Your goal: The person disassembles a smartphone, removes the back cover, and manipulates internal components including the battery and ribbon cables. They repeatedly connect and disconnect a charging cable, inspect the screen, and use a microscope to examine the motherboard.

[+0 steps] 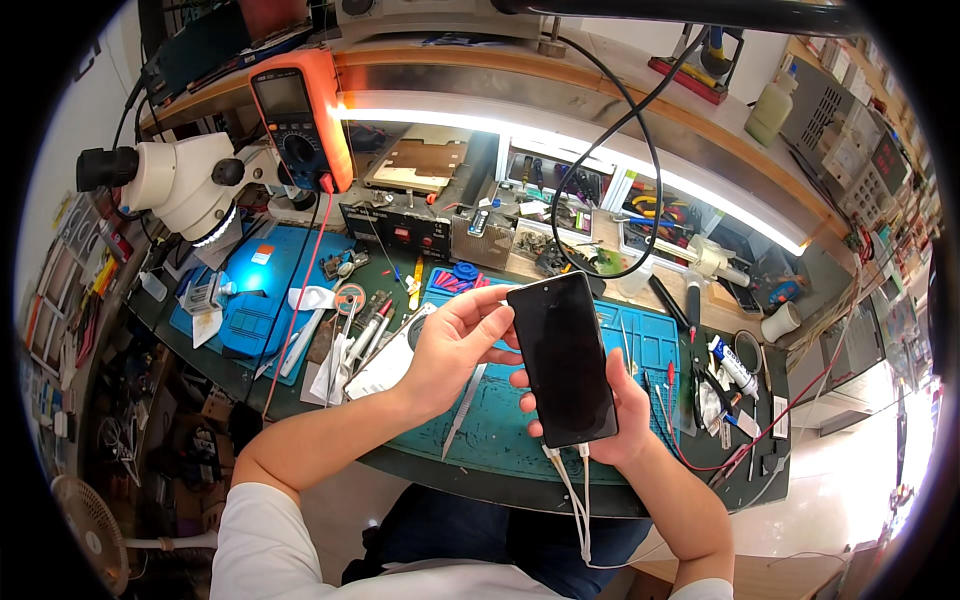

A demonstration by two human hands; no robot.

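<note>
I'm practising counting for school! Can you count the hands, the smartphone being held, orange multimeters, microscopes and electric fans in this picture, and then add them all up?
Hands: 2 (left hand and right hand)
Held smartphone: 1
Orange multimeter: 1
Microscope: 1
Electric fan: 1
Total: 6

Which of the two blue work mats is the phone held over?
The right-hand blue mat, behind the phone in view; the other mat lies left, beside the microscope.
</note>
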